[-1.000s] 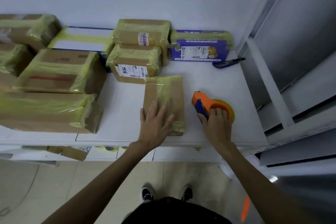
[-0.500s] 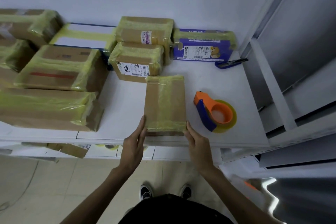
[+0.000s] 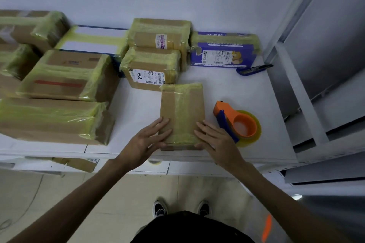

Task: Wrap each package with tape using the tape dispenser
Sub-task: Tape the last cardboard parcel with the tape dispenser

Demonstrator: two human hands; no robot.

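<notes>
The brown cardboard package wears yellowish translucent tape. The tape dispenser is orange with a dark blue blade guard, its roll yellow. The bench is white; one box is purple.

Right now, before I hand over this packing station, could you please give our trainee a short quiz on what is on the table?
1. Which lies right of the small package at the front: A the tape dispenser, B scissors, C a marker?
2. True or false: the right hand grips the tape dispenser.
3. What blue tool lies beside the purple box at the back?
Key: 1 A. 2 False; it lies open against the small package. 3 A utility knife.
</notes>
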